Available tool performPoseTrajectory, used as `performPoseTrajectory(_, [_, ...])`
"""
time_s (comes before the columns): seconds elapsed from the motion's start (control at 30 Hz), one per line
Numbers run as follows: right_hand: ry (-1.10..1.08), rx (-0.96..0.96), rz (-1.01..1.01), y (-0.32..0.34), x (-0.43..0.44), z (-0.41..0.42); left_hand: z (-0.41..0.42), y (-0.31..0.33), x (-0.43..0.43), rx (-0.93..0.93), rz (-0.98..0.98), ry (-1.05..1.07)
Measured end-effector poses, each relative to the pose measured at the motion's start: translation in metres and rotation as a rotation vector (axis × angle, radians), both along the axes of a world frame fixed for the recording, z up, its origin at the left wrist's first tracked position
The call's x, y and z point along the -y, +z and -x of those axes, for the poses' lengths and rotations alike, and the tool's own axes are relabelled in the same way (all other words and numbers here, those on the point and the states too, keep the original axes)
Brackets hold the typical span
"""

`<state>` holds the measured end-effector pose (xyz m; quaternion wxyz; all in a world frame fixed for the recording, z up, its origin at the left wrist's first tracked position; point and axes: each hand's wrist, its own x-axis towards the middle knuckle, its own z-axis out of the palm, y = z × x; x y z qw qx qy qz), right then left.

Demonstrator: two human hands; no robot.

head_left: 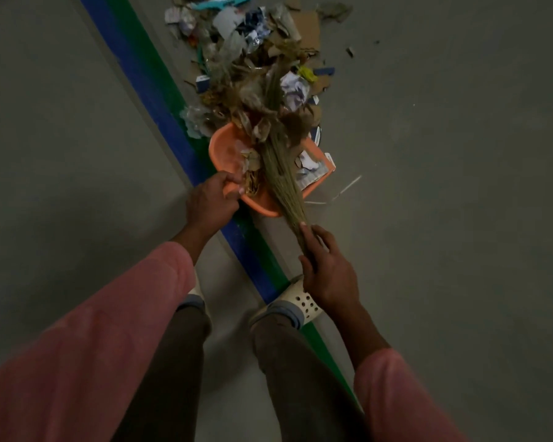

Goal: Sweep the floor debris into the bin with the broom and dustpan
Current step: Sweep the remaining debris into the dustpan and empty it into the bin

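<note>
Grey floor (428, 218), broom (281, 173) seemingly within right fingers (308, 239)

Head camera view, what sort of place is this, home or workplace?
Probably a warehouse or workshop, though unsure: bare grey concrete floor, a blue-and-green marking stripe along it, and a debris pile of cardboard and paper scraps.

Seen from above: one orange dustpan (219, 148), one grass broom (281, 177), one heap of debris (253, 59), two hands, the left hand (209, 205) and the right hand (328, 266), two pink sleeves (109, 330), two cream clogs (300, 301), and two floor stripes, one blue stripe (134, 68) and one green stripe (152, 68).
</note>
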<state>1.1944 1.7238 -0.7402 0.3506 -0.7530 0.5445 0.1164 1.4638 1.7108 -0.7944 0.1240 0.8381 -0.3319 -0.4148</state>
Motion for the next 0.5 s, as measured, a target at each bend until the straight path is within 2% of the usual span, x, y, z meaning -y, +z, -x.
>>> performPoseTrajectory(0.33, [0.006, 0.057, 0.137, 0.032, -0.023, 0.020, -0.008, 0.004, -0.030, 0.001, -0.029, 0.024])
performPoseTrajectory(0.5, [-0.057, 0.034, 0.224, 0.031, 0.002, 0.026, -0.014, 0.001, -0.037, 0.022, -0.031, 0.047])
